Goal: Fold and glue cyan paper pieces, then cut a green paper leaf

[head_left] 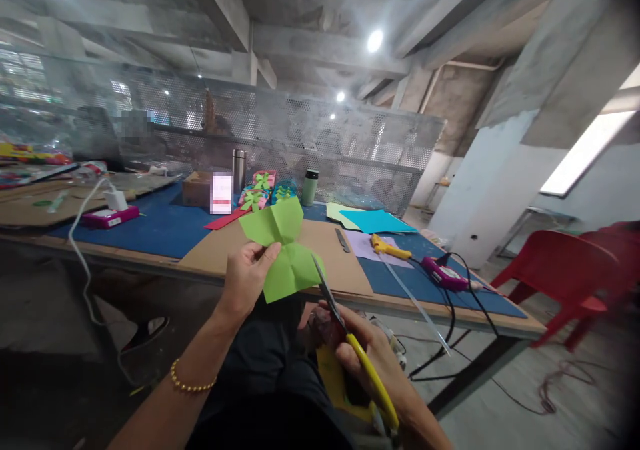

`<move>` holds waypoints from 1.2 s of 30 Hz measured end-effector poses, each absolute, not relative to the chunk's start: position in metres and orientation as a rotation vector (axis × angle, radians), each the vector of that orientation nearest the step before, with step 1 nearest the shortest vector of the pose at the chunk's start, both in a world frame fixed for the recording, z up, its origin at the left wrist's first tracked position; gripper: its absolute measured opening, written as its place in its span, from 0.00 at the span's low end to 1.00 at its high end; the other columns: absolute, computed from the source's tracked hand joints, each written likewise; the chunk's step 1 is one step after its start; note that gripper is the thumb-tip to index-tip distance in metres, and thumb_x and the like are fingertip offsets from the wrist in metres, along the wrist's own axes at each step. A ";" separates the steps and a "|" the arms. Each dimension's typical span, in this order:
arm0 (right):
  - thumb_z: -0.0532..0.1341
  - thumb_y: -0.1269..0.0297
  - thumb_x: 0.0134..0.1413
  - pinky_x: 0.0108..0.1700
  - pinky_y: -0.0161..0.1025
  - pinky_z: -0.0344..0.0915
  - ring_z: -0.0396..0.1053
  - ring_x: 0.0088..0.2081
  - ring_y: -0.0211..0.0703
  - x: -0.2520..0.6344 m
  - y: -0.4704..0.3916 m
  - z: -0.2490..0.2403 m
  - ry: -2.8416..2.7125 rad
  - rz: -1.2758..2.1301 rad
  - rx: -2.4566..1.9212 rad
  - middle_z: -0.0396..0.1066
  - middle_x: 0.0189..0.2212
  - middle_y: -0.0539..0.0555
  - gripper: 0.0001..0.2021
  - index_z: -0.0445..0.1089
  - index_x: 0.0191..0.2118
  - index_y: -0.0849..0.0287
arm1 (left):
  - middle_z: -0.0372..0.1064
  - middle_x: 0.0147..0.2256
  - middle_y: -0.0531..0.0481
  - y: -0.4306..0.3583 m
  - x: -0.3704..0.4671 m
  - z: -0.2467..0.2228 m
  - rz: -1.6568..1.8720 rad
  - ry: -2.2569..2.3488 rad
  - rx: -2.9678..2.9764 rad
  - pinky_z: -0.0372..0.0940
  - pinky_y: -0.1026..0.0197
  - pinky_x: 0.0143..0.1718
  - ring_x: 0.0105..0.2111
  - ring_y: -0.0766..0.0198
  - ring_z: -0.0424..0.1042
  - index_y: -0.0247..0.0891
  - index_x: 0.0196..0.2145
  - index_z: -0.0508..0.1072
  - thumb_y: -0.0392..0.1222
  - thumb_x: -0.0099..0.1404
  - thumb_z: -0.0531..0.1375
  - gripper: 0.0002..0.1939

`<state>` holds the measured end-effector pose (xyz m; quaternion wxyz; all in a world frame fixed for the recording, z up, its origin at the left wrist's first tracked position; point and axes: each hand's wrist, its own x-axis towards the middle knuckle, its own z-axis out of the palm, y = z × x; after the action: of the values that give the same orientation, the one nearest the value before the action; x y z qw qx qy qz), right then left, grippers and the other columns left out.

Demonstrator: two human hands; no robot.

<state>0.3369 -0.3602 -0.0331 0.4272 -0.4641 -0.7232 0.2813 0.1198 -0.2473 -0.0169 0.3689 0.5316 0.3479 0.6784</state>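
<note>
Pinched between the thumb and fingers of my left hand (247, 273) is a creased sheet of light green paper (290, 267), cut in from its sides into broad lobes. My right hand (373, 350) grips a pair of scissors (367, 370) with yellow handles. The dark blades point up and left, their tips by the right edge of the green paper. Whether the blades touch the paper I cannot tell. Behind the paper, the table carries brown cardboard (327, 250) over a blue surface (165, 237).
A yellow glue gun (390, 247) with a long clear stick lies on purple paper (357, 242), beside a knife (343, 241). Purple power strips (445, 273) trail cables. Behind stand a steel flask (239, 170), a green bottle (311, 189) and a cardboard box (197, 189). Red chairs (550, 263) stand right.
</note>
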 end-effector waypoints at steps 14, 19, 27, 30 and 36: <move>0.59 0.31 0.50 0.35 0.36 0.61 0.62 0.33 0.43 0.335 -0.363 -0.027 -1.828 0.700 -1.169 0.69 0.33 0.52 0.34 0.75 0.46 0.59 | 0.68 0.20 0.52 -0.249 0.120 -0.018 1.760 0.919 1.371 0.58 0.66 0.21 0.23 0.65 0.67 0.33 0.27 0.77 0.54 0.55 0.68 0.18; 0.60 0.33 0.51 0.34 0.35 0.60 0.61 0.32 0.42 0.336 -0.362 -0.029 -1.822 0.727 -1.154 0.68 0.32 0.52 0.33 0.74 0.48 0.59 | 0.67 0.20 0.52 -0.249 0.120 -0.018 1.768 0.918 1.370 0.58 0.66 0.21 0.22 0.66 0.66 0.33 0.26 0.77 0.54 0.56 0.68 0.18; 0.61 0.34 0.51 0.37 0.36 0.64 0.64 0.34 0.44 0.334 -0.364 -0.025 -1.808 0.754 -1.123 0.69 0.33 0.53 0.32 0.74 0.50 0.58 | 0.67 0.20 0.52 -0.250 0.120 -0.017 1.758 0.924 1.394 0.57 0.67 0.21 0.22 0.67 0.64 0.33 0.26 0.76 0.55 0.56 0.67 0.19; 0.61 0.34 0.51 0.37 0.37 0.64 0.63 0.33 0.43 0.334 -0.363 -0.026 -1.807 0.741 -1.133 0.69 0.32 0.53 0.32 0.75 0.48 0.58 | 0.66 0.20 0.53 -0.251 0.120 -0.016 1.758 0.926 1.393 0.56 0.67 0.20 0.21 0.67 0.63 0.33 0.25 0.75 0.55 0.56 0.67 0.19; 0.63 0.36 0.50 0.34 0.34 0.64 0.64 0.32 0.43 0.335 -0.363 -0.024 -1.806 0.751 -1.142 0.69 0.31 0.52 0.31 0.76 0.46 0.60 | 0.66 0.21 0.52 -0.251 0.120 -0.017 1.761 0.942 1.423 0.56 0.67 0.21 0.22 0.68 0.63 0.33 0.24 0.74 0.55 0.57 0.67 0.20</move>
<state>0.3352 -0.3628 -0.0236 0.4242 -0.4567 -0.7221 0.3002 0.1195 -0.2507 -0.0170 0.3381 0.5462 0.3616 0.6758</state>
